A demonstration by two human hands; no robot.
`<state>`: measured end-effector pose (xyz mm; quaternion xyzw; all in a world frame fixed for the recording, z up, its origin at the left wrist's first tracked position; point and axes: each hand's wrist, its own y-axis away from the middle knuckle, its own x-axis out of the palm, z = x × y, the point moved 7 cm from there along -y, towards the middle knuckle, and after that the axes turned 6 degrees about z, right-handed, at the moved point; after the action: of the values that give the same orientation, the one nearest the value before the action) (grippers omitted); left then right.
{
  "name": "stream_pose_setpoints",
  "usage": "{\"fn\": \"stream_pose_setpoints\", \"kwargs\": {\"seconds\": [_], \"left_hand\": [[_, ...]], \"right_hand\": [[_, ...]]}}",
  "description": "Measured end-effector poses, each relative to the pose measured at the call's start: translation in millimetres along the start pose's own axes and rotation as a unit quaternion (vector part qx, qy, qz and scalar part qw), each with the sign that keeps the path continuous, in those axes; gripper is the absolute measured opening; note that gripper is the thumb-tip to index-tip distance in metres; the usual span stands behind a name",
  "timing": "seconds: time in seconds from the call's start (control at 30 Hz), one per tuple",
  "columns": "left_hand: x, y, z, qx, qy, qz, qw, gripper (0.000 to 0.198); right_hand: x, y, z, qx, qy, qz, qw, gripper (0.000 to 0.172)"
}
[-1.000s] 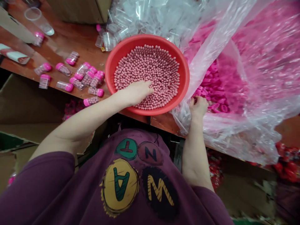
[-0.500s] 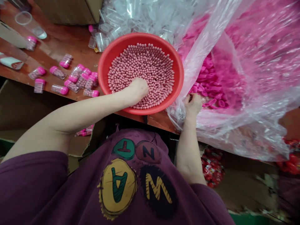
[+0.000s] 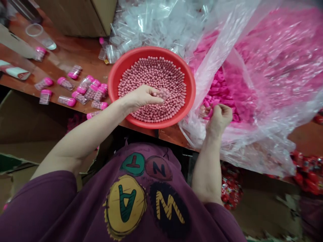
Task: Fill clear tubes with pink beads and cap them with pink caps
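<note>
A red basin [image 3: 114, 80] full of small pink balls [image 3: 153, 75] stands on the brown table. My left hand [image 3: 140, 97] hovers over the near side of the balls and grips a small clear tube [image 3: 163, 94] filled with them. My right hand [image 3: 220, 116] is closed at the mouth of a large clear plastic bag [image 3: 252, 134] of pink caps [image 3: 227, 94]; what its fingers hold is hidden.
Several filled tubes with pink caps [image 3: 85, 90] lie on the table [image 3: 75, 53] left of the basin. A heap of empty clear tubes [image 3: 151, 23] sits behind it. Cardboard boxes [image 3: 27, 117] stand below the table edge, with red packets [image 3: 308, 168] lower right.
My left hand has risen out of the balls with a filled tube in its fingers. My right hand has drawn back from the caps and curled shut.
</note>
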<state>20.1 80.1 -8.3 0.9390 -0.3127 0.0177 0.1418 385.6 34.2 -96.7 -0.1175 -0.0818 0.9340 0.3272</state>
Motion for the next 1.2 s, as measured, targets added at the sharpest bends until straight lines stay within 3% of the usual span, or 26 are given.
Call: {"fn": "stream_pose_setpoints", "kwargs": {"seconds": [0.07,0.13,0.3,0.43,0.8,0.93,1.13,1.2], "left_hand": [[2.6,13,5,0.003,0.066,-0.011,0.998,0.011],[5.6,22,10,0.015,0.13,-0.017,0.991,0.015],[11.5,30,21,0.007,0.253,-0.008,0.967,0.018],[10.1,31,22,-0.003,0.288,-0.035,0.957,0.015],[11.1,31,17,0.001,0.303,-0.038,0.952,0.018],[11.1,32,16,0.002,0.294,-0.05,0.954,0.02],[11.5,32,19,0.009,0.254,-0.062,0.965,0.02],[10.5,32,20,0.005,0.242,-0.072,0.968,0.021]], "right_hand": [[11,0,21,-0.032,-0.068,0.01,0.997,0.034],[33,6,52,-0.076,-0.085,0.072,0.991,0.045],[111,48,121,-0.141,-0.056,0.305,0.94,0.04],[144,74,154,-0.208,0.004,0.359,0.91,0.037],[152,88,182,-0.253,0.058,0.398,0.88,0.027],[149,89,188,-0.283,0.089,0.43,0.853,0.025],[145,76,182,-0.27,0.136,0.494,0.815,0.023],[143,70,177,-0.279,0.181,0.489,0.807,0.022]]}}
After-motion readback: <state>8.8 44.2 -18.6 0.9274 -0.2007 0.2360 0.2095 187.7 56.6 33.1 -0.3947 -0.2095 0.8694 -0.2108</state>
